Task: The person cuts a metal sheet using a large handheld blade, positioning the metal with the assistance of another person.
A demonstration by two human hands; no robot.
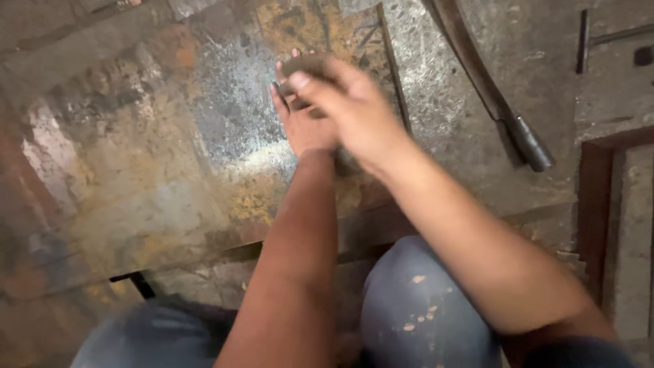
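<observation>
left hand (304,123) flat, fingers spread on rusty pitted steel plate (150,157) | right hand (354,109) blurred, crossing over left, clutching small dark rough lump (305,66) at 12 o'clock of the left fingertips | long curved metal bar with cylindrical socket end (524,140) lying at 3 o'clock | grey speckled trouser knees (415,307) at 6 o'clock

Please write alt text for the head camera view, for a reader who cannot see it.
Two bare hands meet over a rusty metal sheet lying flat: the left hand lies on it, and the blurred right hand seems to hold a small dark object. A long metal tool lies at the right.
</observation>
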